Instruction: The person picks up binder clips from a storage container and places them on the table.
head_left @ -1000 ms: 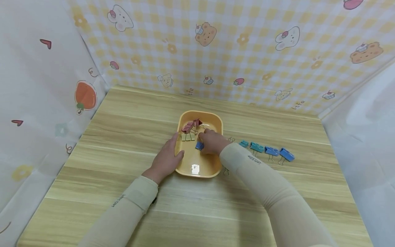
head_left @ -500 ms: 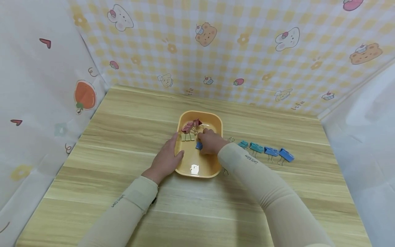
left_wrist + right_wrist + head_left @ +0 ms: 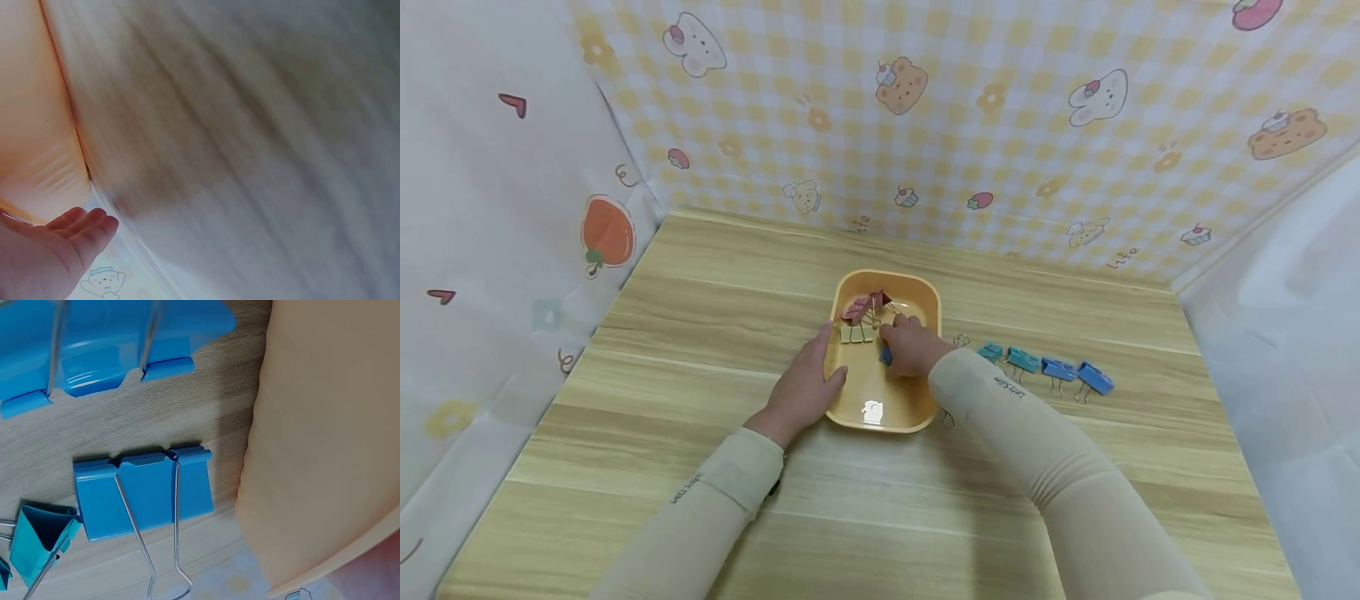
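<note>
Blue clip (image 3: 886, 357), x1, pinched in R hand (image 3: 913, 346) (2 teal clips (image 3: 1023, 359) nearby); L hand (image 3: 801, 382) touching tray (image 3: 865, 392), straight-fingered.

The tray (image 3: 868, 387) sits on the tabletop (image 3: 865, 517). Several clips (image 3: 856, 310) lie in its far left part; a single clip (image 3: 886, 356) is near its middle, at the right hand (image 3: 913, 343). The left hand (image 3: 801, 383) is at the tray's left side. A row of clips (image 3: 1023, 358) lies on the tabletop, right of the tray. A cloth (image 3: 842, 158) hangs behind it.
</note>
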The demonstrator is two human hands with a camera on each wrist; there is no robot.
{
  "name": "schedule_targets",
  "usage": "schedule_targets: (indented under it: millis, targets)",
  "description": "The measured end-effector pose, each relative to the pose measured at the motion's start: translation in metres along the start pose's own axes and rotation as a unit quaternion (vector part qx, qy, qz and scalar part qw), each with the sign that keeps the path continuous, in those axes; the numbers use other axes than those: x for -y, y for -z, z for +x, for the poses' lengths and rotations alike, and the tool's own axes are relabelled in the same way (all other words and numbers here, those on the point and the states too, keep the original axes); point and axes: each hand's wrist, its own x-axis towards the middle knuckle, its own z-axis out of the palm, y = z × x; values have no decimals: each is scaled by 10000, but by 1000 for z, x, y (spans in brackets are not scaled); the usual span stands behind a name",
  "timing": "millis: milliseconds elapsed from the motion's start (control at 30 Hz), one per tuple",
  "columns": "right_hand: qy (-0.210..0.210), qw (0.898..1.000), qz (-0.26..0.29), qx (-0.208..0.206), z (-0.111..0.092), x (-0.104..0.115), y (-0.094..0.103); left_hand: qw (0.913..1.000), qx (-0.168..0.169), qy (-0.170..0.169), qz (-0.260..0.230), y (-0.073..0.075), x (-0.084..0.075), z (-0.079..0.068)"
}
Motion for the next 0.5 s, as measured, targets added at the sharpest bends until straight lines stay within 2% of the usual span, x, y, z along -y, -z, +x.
schedule_targets:
  millis: [233, 500]
  targets:
    - [-5, 9985, -540, -30, -4, 1, 2, 10000, -23, -71, 25, 0, 1, 0]
    - [10, 9973, -733, -5, -6, 5, 2, 9999, -65, -108, 41, -1, 3, 1]
